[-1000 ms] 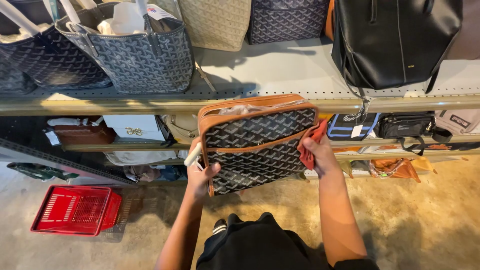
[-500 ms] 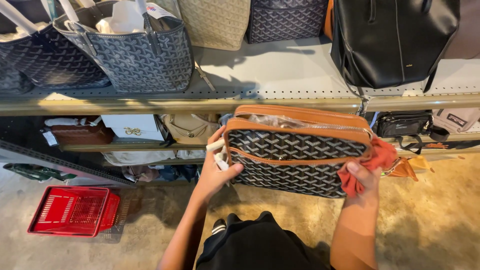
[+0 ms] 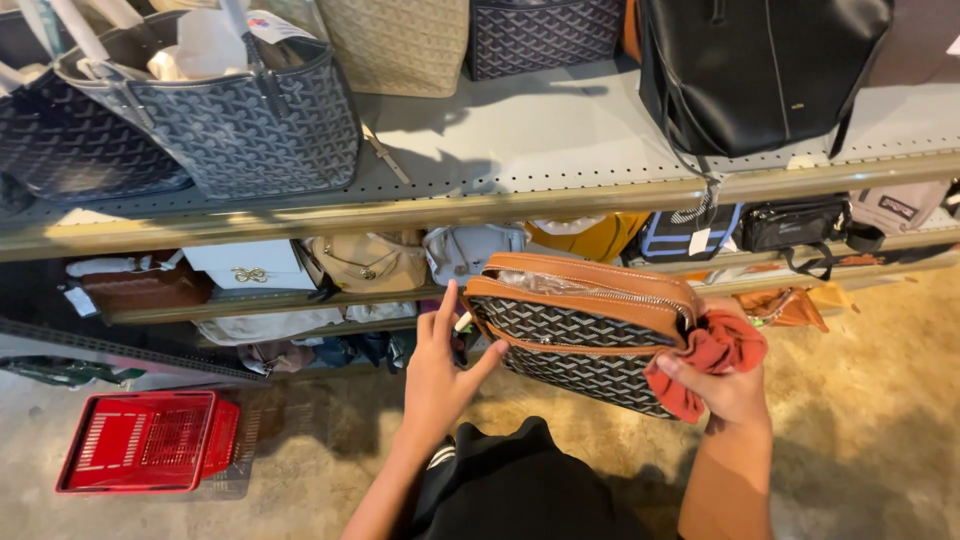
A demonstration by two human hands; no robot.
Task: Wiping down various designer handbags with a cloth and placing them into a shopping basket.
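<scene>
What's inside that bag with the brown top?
Through the patterned bag's open zip, only crinkly clear plastic shows. Anything deeper is hidden. The right hand presses a red cloth against its end.

pouch (image 3: 585, 340): coated canvas, tan leather trim, metal zip | rag (image 3: 712, 362): soft red cloth | basket (image 3: 145, 442): glossy plastic

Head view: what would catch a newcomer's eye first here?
A patterned bag with tan trim sits mid-frame, the left hand at one end, the right hand at the other clutching a red cloth. A red basket lies on the floor, lower left.
</scene>
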